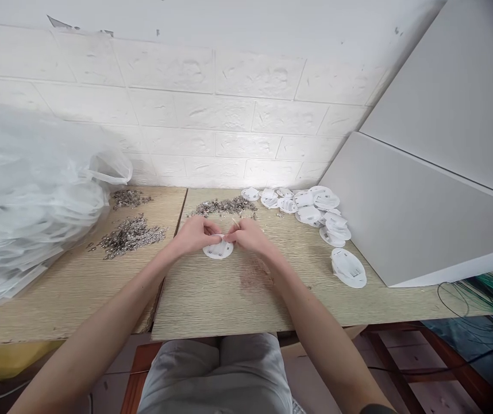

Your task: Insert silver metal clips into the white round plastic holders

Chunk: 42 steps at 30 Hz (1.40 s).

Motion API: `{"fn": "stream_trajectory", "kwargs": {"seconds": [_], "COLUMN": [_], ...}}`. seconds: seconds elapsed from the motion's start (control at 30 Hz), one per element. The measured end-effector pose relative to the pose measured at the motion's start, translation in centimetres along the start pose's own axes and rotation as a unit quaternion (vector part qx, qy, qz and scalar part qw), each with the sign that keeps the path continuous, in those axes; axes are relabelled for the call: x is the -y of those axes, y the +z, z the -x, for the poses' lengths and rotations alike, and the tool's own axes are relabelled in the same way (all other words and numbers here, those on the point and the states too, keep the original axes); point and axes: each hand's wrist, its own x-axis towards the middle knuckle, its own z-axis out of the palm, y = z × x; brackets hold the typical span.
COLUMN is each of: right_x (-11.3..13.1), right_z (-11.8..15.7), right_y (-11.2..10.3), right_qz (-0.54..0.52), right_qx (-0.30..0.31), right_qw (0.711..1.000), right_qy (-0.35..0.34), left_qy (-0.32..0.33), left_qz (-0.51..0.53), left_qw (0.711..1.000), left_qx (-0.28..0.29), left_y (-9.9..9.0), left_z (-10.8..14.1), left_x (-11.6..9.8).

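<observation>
White, thin, round plastic piece (218,249) at centre looks light and rather stiff; left hand (198,233) and right hand (246,234) pinch its upper rim, a suitable hold.

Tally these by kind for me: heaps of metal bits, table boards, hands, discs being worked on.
Metal heaps: 3
Boards: 2
Hands: 2
Disc at the fingers: 1
Total: 8
The other discs overlap too much to count, so they are left out.
</observation>
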Motion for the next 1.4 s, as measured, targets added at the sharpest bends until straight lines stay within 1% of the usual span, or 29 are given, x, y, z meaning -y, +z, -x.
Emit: {"fn": "stream_trajectory", "kwargs": {"seconds": [0.07,0.13,0.17,0.37,0.53,0.67,0.83,0.97,1.03,1.13,1.17,1.2,1.23,1.27,1.33,1.4], "right_x": [-0.3,-0.7,-0.8,-0.8,-0.4,-0.2,-0.3,-0.9,-1.2,-1.4,-1.4,-1.4,-1.4,-1.5,-1.5,-1.5], "right_z": [-0.1,-0.2,-0.2,-0.1,0.2,0.4,0.4,0.1,0.1,0.0,0.0,0.0,0.0,-0.1,-0.1,-0.2], "right_y": [-0.1,-0.1,0.0,0.0,0.0,0.1,-0.2,-0.6,-0.8,-0.9,-1.0,-1.0,-1.0,-1.0,-1.1,-1.2], "right_qz": [-0.023,-0.029,-0.028,-0.011,0.037,0.067,0.099,0.089,0.079,0.077,0.078,0.079,0.079,0.081,0.088,0.102], "right_qx": [0.043,0.060,0.061,0.050,0.059,0.063,0.104,0.139,0.150,0.151,0.148,0.145,0.144,0.144,0.146,0.149], "right_qw": [0.999,0.998,0.997,0.998,0.997,0.996,0.990,0.985,0.983,0.983,0.983,0.984,0.984,0.983,0.981,0.979], "right_qy": [0.016,0.023,0.026,0.025,0.032,0.019,-0.015,-0.057,-0.067,-0.073,-0.073,-0.074,-0.075,-0.078,-0.088,-0.095], "left_qy": [-0.010,-0.015,-0.018,-0.032,-0.015,-0.006,0.001,0.022,0.037,0.063,0.073,0.081,0.086,0.083,0.051,-0.008], "left_qz": [0.015,0.019,0.016,-0.002,0.022,-0.006,-0.068,-0.116,-0.118,-0.081,-0.075,-0.083,-0.109,-0.151,-0.257,-0.332], "left_qw": [0.999,0.997,0.996,0.996,0.997,0.997,0.994,0.990,0.989,0.988,0.988,0.989,0.989,0.985,0.958,0.926], "left_qx": [0.044,0.075,0.082,0.077,0.076,0.081,0.085,0.081,0.082,0.115,0.110,0.086,0.044,-0.010,-0.114,-0.183], "left_y": [0.0,0.1,0.2,0.7,1.0,1.1,0.9,0.9,0.8,0.2,-0.1,-0.4,-0.8,-1.2,-2.0,-2.8], "left_z": [0.1,0.1,0.1,0.2,0.2,0.3,0.6,0.7,0.7,0.5,0.5,0.4,0.4,0.4,0.5,0.8], "left_x": [0.0,0.1,0.2,0.6,1.1,1.2,1.1,1.3,1.4,1.3,1.3,1.3,1.3,1.3,1.5,1.8]}}
